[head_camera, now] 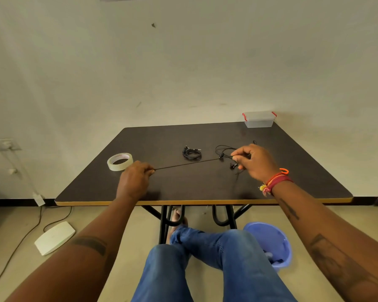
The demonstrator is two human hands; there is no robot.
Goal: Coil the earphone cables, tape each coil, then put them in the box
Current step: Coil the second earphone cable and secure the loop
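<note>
We pinch the cable (188,163) taut between left hand (134,178) and right hand (256,160). It runs from eight o'clock to two o'clock; loose slack lies nearer the right.

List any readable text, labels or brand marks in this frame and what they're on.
Tape roll: red printing on the white inner core, too small and blurred to read.
Clear box with red clips: no label visible.
Coiled earphones and the earphone cable stretched between both hands: no markings legible.
Nothing else carries text.
</note>
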